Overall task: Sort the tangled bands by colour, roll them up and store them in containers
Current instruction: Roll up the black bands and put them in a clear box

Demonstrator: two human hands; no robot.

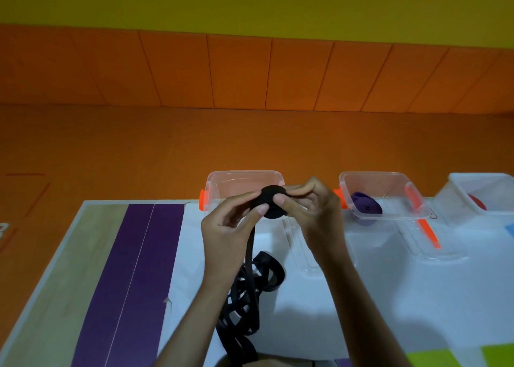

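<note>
Two sets of curled fingers, left hand (222, 227) and right hand (314, 210), pinch the black band roll (274, 197).

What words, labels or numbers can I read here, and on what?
None can be read.
The left box, the middle box and the black roll bear no print.
A pale mark at the far left edge is cut off and too blurred to read.

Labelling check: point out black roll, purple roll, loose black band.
black roll (273, 192), head view, upper face.
purple roll (366, 205), head view, middle.
loose black band (250, 245), head view, strand below the hands.
</note>
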